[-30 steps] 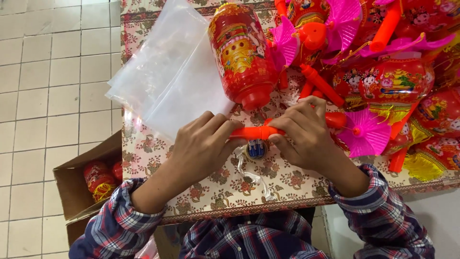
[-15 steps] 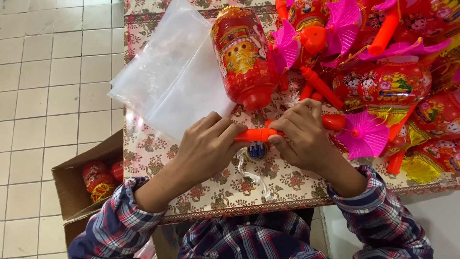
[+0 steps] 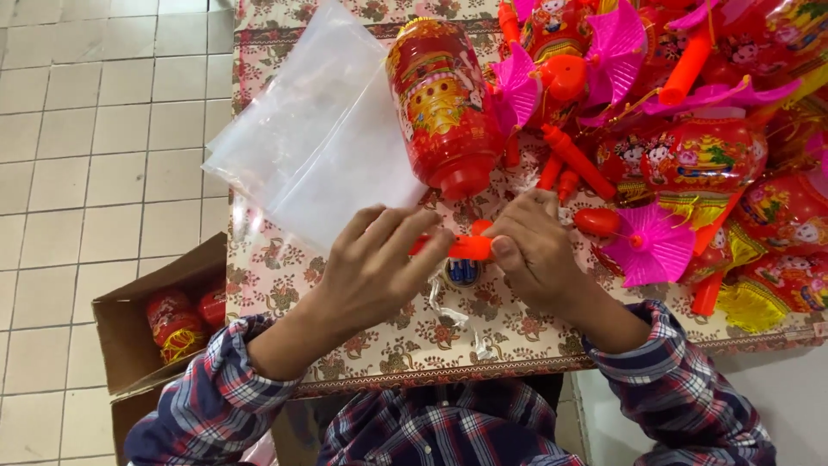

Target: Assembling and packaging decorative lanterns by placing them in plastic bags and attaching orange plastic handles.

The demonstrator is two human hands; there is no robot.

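Observation:
My left hand and my right hand both grip a thin orange plastic stick held level above a table with a flowered cloth. The stick's right end leads toward a red bulb and a pink pleated paper fan. Just below the stick, between my hands, lies a small round blue and white piece. A red cylindrical lantern lies on the table right behind my hands.
A stack of clear plastic bags lies at the table's left. A heap of red lanterns, pink fans and orange sticks fills the right side. An open cardboard box holding red lanterns stands on the tiled floor at the left.
Both hands stay on the orange stick with only small finger shifts; the left fingers have spread a little along it.

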